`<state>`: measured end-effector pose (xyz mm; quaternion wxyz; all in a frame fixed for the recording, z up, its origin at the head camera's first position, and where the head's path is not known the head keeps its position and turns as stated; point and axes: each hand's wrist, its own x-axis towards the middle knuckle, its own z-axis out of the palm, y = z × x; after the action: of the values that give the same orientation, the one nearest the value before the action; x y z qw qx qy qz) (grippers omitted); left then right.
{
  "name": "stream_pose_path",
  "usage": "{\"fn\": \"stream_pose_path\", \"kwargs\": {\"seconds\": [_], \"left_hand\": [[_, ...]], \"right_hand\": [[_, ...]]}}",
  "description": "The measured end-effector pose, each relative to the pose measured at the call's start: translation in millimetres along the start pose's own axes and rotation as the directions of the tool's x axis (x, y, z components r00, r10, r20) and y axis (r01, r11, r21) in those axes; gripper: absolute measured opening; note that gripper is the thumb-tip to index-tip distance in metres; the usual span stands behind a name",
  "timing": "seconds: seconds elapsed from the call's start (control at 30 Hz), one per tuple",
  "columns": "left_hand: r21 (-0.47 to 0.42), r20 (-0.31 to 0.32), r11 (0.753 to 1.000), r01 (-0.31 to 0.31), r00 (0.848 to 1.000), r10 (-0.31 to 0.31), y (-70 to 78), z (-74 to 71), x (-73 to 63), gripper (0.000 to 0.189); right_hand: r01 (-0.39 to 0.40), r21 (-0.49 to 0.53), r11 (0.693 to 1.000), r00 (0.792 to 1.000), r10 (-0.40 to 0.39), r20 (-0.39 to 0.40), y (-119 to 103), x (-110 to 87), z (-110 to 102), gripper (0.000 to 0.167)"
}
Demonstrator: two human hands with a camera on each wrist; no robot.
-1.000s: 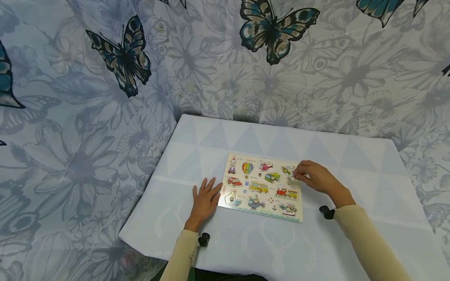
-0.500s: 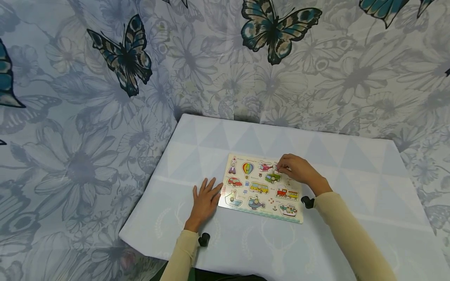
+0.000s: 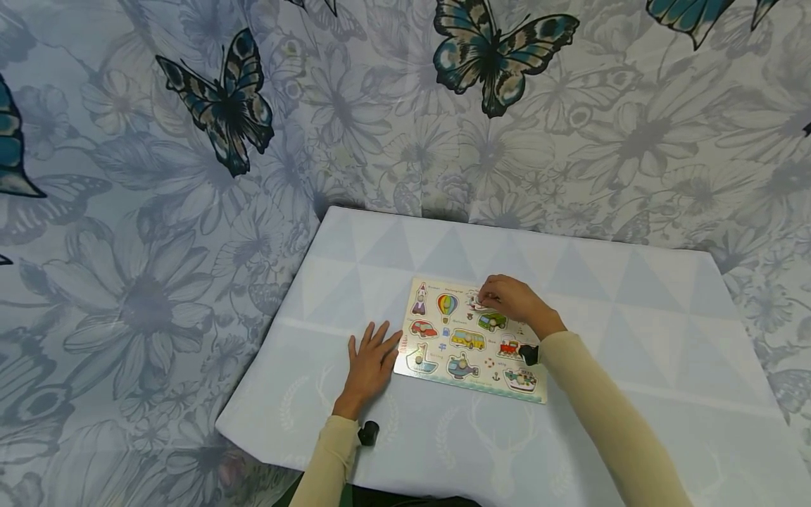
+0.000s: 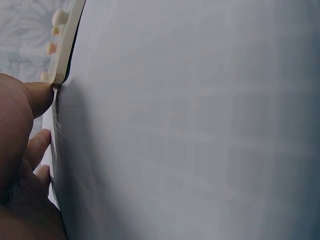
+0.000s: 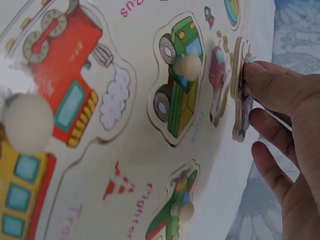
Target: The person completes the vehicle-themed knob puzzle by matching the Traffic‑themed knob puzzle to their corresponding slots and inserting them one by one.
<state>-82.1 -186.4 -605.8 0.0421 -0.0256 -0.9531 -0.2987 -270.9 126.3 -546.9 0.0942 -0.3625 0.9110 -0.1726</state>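
Note:
A wooden knob puzzle board [image 3: 475, 385] with vehicle pictures lies on the table. My right hand [image 3: 516, 301] is over its top edge. In the right wrist view, the thumb and fingers pinch a wooden puzzle piece [image 5: 241, 97], seen nearly edge-on and held off the board. Close beside it is the board's pink helicopter picture [image 5: 218, 82]. My left hand [image 3: 367, 360] rests on the cloth with fingers spread, the thumb touching the board's left edge. In the left wrist view, that thumb [image 4: 41, 97] meets the board's corner [image 4: 59, 75].
Near the right hand are the green truck piece [image 5: 179, 82] and the fighter plane piece [image 5: 172, 207]. The red train [image 5: 75, 95] lies further down the board. A pale patterned cloth [image 3: 355, 282] covers the table, and a butterfly-print backdrop [image 3: 380, 105] hangs behind.
My right hand has moved left, from the fighter plane at the board's right edge to the helicopter spot, carrying the puzzle piece. The left hand stays in place.

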Motion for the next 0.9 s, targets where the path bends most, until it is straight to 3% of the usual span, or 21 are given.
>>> {"fn": "stream_pose_path", "kwargs": {"seconds": [0.47,0.67,0.9], "left_hand": [[-0.008,-0.007,1.0,-0.002,1.0,0.002,-4.7,1.7,-0.3,0.04],[-0.001,-0.008,1.0,0.015,1.0,-0.015,-3.1,1.5,0.3,0.04],[0.01,0.009,1.0,0.025,1.0,-0.025,-1.6,2.9,1.0,0.04]], "right_hand": [[-0.065,0.041,0.997,0.995,0.062,0.081,-1,14.5,16,0.01],[-0.037,0.032,0.999,0.998,0.036,0.048,2,16.0,18,0.008],[-0.072,0.064,0.995,0.996,0.068,0.056,3,13.2,20,0.008]]}}
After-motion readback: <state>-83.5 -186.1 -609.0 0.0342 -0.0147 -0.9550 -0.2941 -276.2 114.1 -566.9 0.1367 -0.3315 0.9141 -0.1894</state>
